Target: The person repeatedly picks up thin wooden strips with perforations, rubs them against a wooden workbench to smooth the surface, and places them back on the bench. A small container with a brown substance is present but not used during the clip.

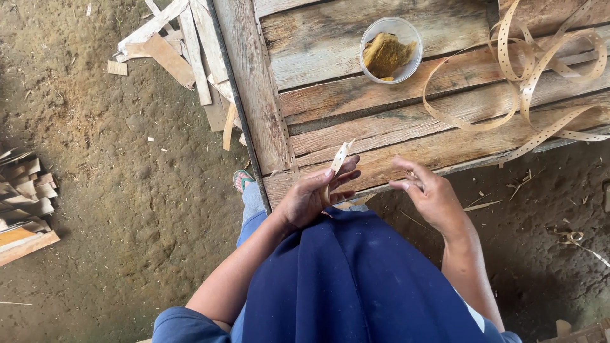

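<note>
My left hand (314, 197) grips a short pale strip with punched holes (340, 156), its end sticking up past my fingers at the near edge of a rough wooden table (318, 44). My right hand (429, 194) hovers close beside it, fingers loosely curled and apart, holding nothing that I can see. A long curling perforated strip (530, 76) lies in loops on the table's right side. A clear plastic cup (390, 49) with a yellow-brown lump inside stands at the table's middle.
Scrap wood pieces (178, 51) lie on the dirt floor left of the table. More stacked wood offcuts (25, 203) sit at the far left. My foot in a sandal (243, 180) shows beside the table's corner. Shavings litter the ground at right.
</note>
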